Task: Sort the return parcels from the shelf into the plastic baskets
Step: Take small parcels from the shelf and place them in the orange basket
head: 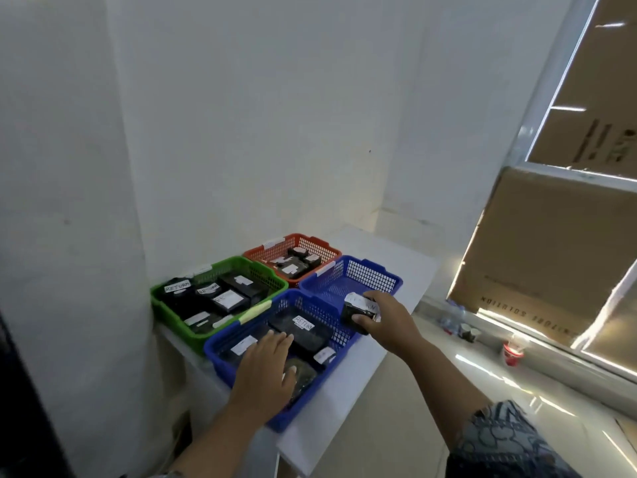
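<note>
Dim, cool indoor light; daylight is admitted through slits around the cardboard-covered window (565, 236) at right, glare streaks thrown on the floor (482, 367). Edges are bent by wide-angle distortion, detail softened throughout

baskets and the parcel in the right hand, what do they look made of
Baskets, e.g. the green one: moulded plastic, slightly glossy, judging by the uniform bright colour and lattice walls. Parcel in the right hand: probably black plastic film wrap with a white paper label; it shines a little, but blur leaves that open.
</note>
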